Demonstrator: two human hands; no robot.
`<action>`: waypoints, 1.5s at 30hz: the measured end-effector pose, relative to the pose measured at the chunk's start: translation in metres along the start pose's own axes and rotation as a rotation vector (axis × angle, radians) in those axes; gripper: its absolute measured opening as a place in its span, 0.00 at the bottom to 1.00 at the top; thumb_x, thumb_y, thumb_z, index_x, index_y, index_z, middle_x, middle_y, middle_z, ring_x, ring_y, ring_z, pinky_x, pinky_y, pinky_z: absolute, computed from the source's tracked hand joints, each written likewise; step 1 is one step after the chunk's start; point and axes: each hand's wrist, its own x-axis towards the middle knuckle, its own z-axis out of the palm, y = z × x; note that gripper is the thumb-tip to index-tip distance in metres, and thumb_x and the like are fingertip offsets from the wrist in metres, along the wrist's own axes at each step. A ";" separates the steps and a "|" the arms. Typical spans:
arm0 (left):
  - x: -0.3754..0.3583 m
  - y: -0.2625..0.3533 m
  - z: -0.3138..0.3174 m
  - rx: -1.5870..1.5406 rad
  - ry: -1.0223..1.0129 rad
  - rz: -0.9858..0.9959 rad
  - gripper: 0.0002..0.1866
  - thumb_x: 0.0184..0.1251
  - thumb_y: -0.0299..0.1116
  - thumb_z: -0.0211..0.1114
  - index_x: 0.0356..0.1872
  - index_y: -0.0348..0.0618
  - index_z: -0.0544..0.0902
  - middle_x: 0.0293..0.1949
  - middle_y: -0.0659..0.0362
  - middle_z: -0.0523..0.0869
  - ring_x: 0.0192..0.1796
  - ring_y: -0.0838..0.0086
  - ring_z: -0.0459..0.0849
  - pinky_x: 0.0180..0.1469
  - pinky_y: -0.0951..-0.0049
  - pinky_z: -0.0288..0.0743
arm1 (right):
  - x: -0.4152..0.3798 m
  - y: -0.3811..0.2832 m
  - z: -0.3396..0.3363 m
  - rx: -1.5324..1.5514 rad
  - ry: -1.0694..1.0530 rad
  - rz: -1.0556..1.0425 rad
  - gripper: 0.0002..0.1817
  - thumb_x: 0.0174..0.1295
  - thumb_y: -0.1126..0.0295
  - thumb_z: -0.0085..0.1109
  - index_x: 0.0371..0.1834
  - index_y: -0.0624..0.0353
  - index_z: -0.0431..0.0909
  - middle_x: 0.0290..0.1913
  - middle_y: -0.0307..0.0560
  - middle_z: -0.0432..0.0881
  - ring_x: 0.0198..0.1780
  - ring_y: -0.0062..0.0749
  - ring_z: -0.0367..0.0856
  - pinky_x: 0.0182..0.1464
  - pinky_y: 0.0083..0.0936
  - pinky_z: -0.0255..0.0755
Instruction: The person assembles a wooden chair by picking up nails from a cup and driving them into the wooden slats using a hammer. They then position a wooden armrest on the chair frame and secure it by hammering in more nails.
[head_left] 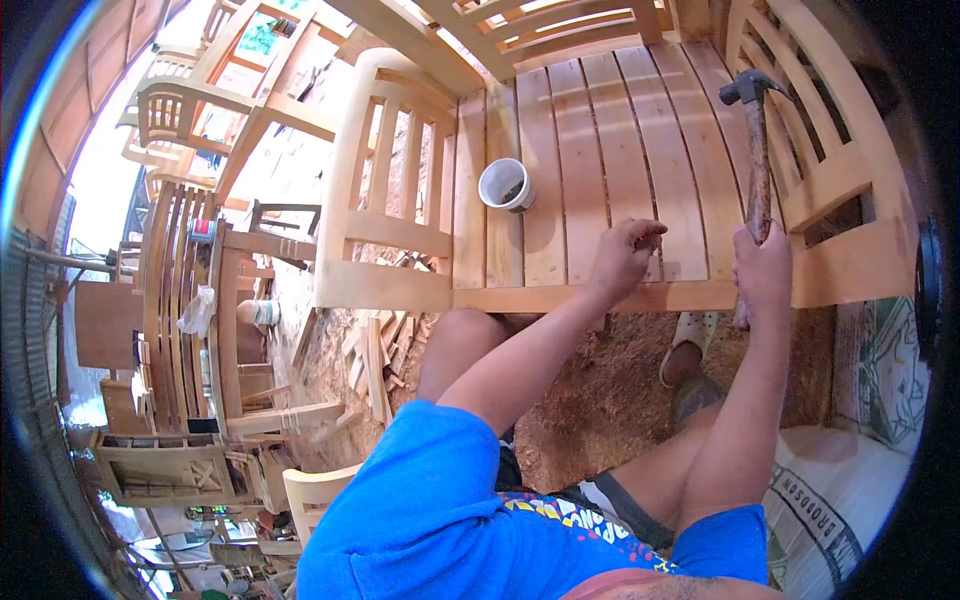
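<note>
My right hand [763, 262] is wrapped round the wooden handle of a claw hammer [757, 150], whose dark metal head points up over the slatted seat. My left hand [626, 258] is over the front edge of the wooden bench seat [585, 205], fingers curled together; anything between them is too small to make out. A white tub [506, 186] with small dark contents stands on the slats, left of my left hand. Slatted wooden armrests stand at both ends of the seat, the left one [385, 235] nearer the tub and the right one [850, 190] beside the hammer.
Wood offcuts [375, 350] lie on the brown ground left of my legs. More wooden furniture frames [230, 330] stand farther left. A printed white sack [830, 500] is at the lower right. The bench's slatted back [560, 30] rises at the far side.
</note>
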 end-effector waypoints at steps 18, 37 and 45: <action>0.227 0.025 0.110 0.161 0.071 0.314 0.12 0.79 0.42 0.62 0.52 0.50 0.87 0.47 0.49 0.93 0.53 0.59 0.91 0.57 0.60 0.80 | -0.028 -0.016 -0.050 -0.060 0.297 -0.207 0.19 0.66 0.61 0.65 0.46 0.68 0.78 0.33 0.64 0.85 0.39 0.59 0.87 0.46 0.47 0.78; 0.244 0.020 0.127 0.495 -0.020 0.158 0.15 0.72 0.55 0.64 0.55 0.73 0.91 0.54 0.59 0.91 0.65 0.61 0.81 0.70 0.55 0.66 | -0.015 -0.019 -0.031 -0.041 0.277 -0.159 0.17 0.67 0.63 0.65 0.44 0.71 0.77 0.35 0.69 0.86 0.41 0.64 0.88 0.45 0.50 0.80; 0.239 0.025 0.127 0.471 0.007 0.063 0.16 0.71 0.55 0.65 0.55 0.71 0.91 0.57 0.61 0.91 0.66 0.62 0.80 0.72 0.53 0.64 | 0.006 -0.004 -0.019 -0.427 0.168 0.070 0.20 0.70 0.62 0.61 0.54 0.69 0.75 0.48 0.71 0.86 0.54 0.65 0.86 0.57 0.55 0.77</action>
